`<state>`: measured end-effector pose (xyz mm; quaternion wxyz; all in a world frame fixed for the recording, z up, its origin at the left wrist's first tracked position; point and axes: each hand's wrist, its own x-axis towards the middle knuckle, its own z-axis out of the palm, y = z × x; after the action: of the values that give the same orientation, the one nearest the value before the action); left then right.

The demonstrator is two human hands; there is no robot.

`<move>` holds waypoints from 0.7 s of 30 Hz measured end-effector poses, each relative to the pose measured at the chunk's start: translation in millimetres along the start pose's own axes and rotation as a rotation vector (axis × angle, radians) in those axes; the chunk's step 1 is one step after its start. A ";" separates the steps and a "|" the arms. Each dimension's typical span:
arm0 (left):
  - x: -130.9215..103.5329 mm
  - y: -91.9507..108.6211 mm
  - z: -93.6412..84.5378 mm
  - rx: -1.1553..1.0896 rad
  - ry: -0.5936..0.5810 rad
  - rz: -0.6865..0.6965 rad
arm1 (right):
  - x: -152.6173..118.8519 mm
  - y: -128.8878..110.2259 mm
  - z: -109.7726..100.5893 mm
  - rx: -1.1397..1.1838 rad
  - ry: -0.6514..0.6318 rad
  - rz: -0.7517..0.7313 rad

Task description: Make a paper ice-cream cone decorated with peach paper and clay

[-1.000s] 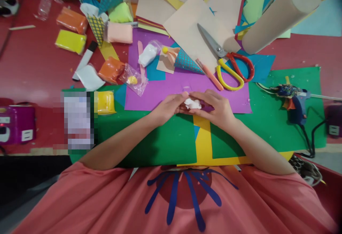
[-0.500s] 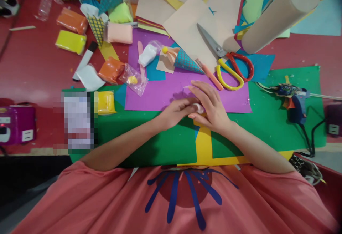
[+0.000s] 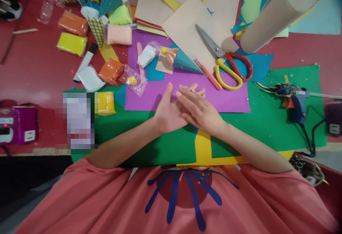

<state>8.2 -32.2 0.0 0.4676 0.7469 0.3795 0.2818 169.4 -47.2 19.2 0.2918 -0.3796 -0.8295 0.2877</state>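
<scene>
Palm up, with thumb and fingers stretched out, my left hand (image 3: pixel 168 115) is held over the edge between the purple sheet (image 3: pixel 149 100) and the green sheet (image 3: pixel 155 148). My right hand (image 3: pixel 204 114) lies flat across its palm and fingers, its own fingers extended. Whatever is between the two palms is hidden; no clay shows there now. Beyond the hands lies a small blue cone with a grid pattern (image 3: pixel 187 62), with peach petals and a yellow ball at its wide end. Scissors (image 3: pixel 227 61) with one red and one yellow handle rest beside an orange-pink pen-like stick (image 3: pixel 210 76).
On the left are packs of clay, among them a yellow pack (image 3: pixel 105 102), an orange pack (image 3: pixel 111 70) and a white pack (image 3: pixel 147 55). A phone-like blurred object (image 3: pixel 79 121) lies nearby. At right are a glue gun (image 3: pixel 297 107) with its cable and a beige roll (image 3: pixel 278 16).
The hands were cupped around a small whitish-pink lump, which has gone out of sight. My left hand has turned palm up and opened; my right has flattened over it.
</scene>
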 end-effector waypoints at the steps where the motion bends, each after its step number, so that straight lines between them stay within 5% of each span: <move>1: 6.8 1.5 -9.7 -0.201 -0.063 -0.057 | 0.5 3.9 -5.0 0.056 0.043 -0.005; 4: 21.2 -1.2 -41.7 -0.553 0.083 -0.107 | 0.4 10.4 -19.0 0.194 0.282 0.112; 7: 23.6 -22.5 -67.1 -0.611 0.427 -0.175 | 1.8 8.6 -28.4 0.257 0.418 0.287; 9: 22.3 -42.7 -79.5 -0.571 0.537 -0.219 | 4.6 5.9 -32.0 0.326 0.410 0.348; 13: 23.2 -72.4 -99.7 -0.542 0.453 -0.220 | 10.3 3.3 -35.3 0.479 0.340 0.409; 16: 26.4 -76.8 -106.2 -0.572 0.441 -0.150 | 11.2 4.7 -34.8 0.570 0.284 0.466; 21: 26.9 -62.3 -80.4 -0.596 0.481 -0.068 | 10.2 10.3 -29.1 0.774 0.234 0.499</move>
<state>-58.2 46.2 -22.6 0.5710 0.4777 0.4044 0.5312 189.1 -26.0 34.0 0.4251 -0.4608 -0.5063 0.5921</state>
